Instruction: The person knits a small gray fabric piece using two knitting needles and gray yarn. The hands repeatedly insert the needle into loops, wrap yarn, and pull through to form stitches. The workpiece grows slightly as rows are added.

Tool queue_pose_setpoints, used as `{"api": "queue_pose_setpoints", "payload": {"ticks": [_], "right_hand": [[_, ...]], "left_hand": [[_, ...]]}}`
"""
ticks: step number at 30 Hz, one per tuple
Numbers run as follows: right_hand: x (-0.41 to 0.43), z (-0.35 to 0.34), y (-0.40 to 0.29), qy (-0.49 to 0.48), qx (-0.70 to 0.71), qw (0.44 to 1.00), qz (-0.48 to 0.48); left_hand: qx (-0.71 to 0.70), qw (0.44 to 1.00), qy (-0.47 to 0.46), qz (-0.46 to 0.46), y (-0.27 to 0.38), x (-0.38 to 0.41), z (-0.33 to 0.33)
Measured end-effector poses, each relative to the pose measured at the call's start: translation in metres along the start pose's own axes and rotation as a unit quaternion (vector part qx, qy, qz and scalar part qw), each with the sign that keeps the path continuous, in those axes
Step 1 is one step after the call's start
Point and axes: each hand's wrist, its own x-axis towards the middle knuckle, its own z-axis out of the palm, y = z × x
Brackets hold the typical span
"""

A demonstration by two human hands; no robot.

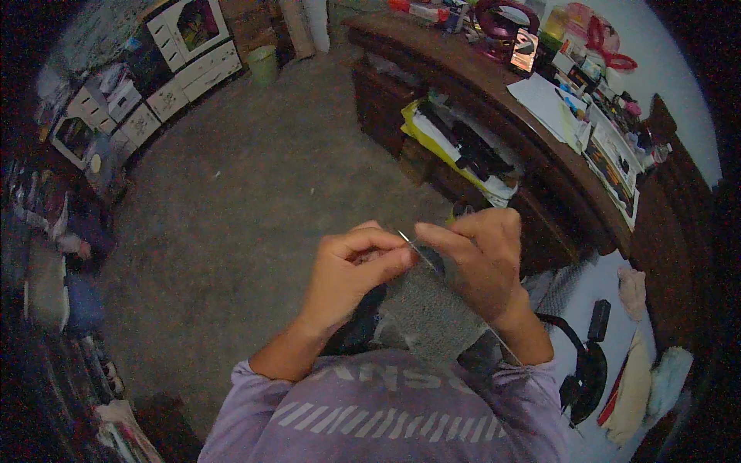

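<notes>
A grey knitted piece (434, 312) hangs below my hands, over my lap. A thin metal knitting needle (427, 259) runs along its upper edge, its tip pointing up and left between my hands, its long shaft passing under my right wrist. My left hand (359, 260) pinches the knitting near the needle's tip between thumb and fingers. Just to the right, my right hand (486, 254) is bent over the needle with its index finger reaching towards the tip; what its other fingers hold is hidden, and it is slightly blurred.
A dark wooden desk (567, 147) stands at the right, holding papers, a lit phone (524, 51) and small items. A yellow bag (431, 144) lies on its lower shelf. White cabinets (197, 75) and a green bin (263, 65) stand at the upper left. Cloths (631, 376) lie at the lower right.
</notes>
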Motion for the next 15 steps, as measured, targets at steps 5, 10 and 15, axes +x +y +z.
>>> {"api": "queue_pose_setpoints", "payload": {"ticks": [5,10,15], "right_hand": [[-0.003,-0.009,0.001,0.012,-0.012,1.0,-0.024],[0.001,-0.024,0.001,-0.073,0.033,0.997,0.003],[-0.003,-0.018,0.011,-0.088,0.06,0.994,-0.034]], "left_hand": [[-0.148,0.988,0.034,-0.023,0.004,0.0,-0.002],[0.003,0.998,-0.037,0.041,0.003,0.005,-0.009],[-0.056,0.998,-0.036,0.0,-0.001,0.003,-0.003]]}}
